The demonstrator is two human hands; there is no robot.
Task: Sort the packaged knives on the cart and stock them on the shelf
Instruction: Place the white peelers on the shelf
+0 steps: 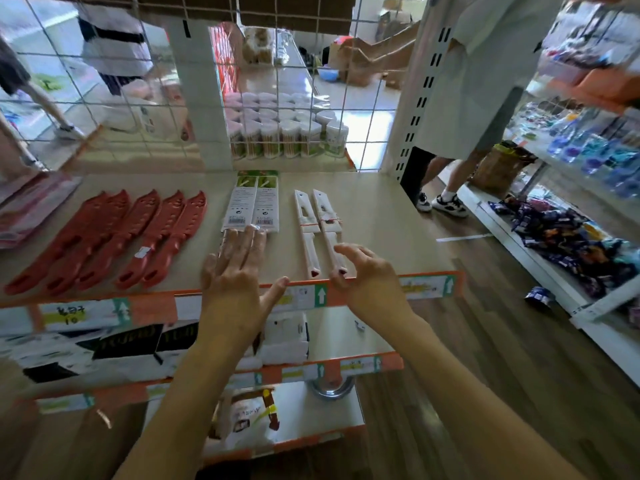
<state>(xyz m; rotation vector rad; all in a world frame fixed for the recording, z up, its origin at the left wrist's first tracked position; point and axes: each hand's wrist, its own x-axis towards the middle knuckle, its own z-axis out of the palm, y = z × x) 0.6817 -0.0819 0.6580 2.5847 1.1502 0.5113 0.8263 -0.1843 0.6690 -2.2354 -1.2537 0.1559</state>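
A beige shelf (381, 216) fills the middle of the frame, with an orange strip of price labels (426, 285) along its near edge and a wire grid (138, 109) standing behind it. At the left of the shelf lies a row of red knives (114, 240) in red sheaths, side by side and angled toward the upper right. In the centre lie two white card packs (251, 206), flat and touching each other. Just to the right of them lie two white knives (320, 230), parallel, with their handles toward the near edge. Through the grid, in the upper centre, stand jars with white lids (287, 129) on another shelf. At the right of the frame there is a wooden floor (485, 306), a person in a light coat (464, 81), and a rack with blue packets (588, 150). The left hand (239, 268) lies flat and spread, its fingertips touching the near end of the card packs, and it grasps nothing. The right hand (363, 271) is half open with curled fingers, loose, beside the handle end of the right white knife; I cannot tell if it touches it.
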